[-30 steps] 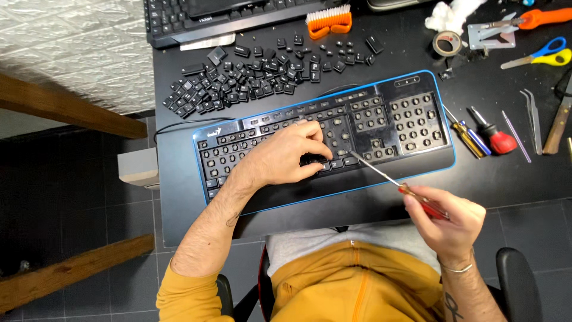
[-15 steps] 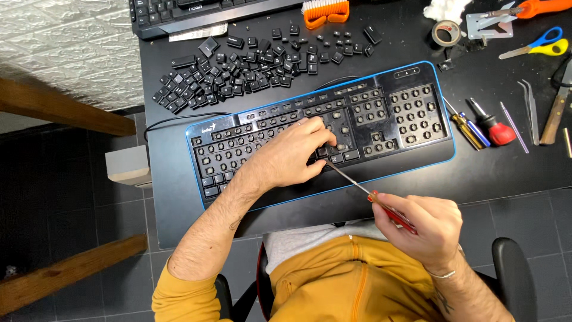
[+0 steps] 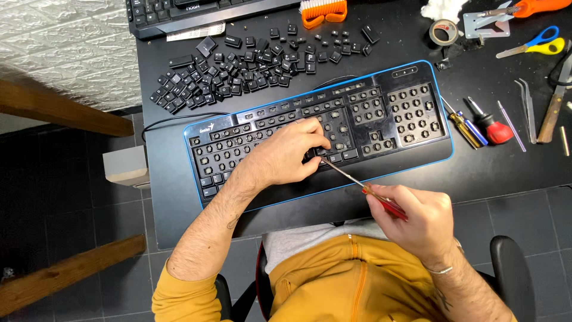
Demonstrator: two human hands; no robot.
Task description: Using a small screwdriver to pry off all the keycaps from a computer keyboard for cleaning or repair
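Head view: I see a black desk (image 3: 179,197) over dark floor tiles, white brick wall at upper left, with loose keycaps (image 3: 250,53) scattered top centre above a blue-edged keyboard (image 3: 411,113) mid-frame that is stripped of most caps. Left hand (image 3: 286,155) lies fingers-down on the keyboard's middle rows, gripping nothing I can make out. Right hand (image 3: 417,220), lower right, is clenched round a red-handled screwdriver (image 3: 363,188), its tip at the keys beside the left fingertips; spare tools (image 3: 482,122) lie at right.

black table (image 3: 179,197) | keyboard (image 3: 411,149) | loose keycaps (image 3: 238,71) | scissors (image 3: 536,43) | screwdrivers (image 3: 476,122)
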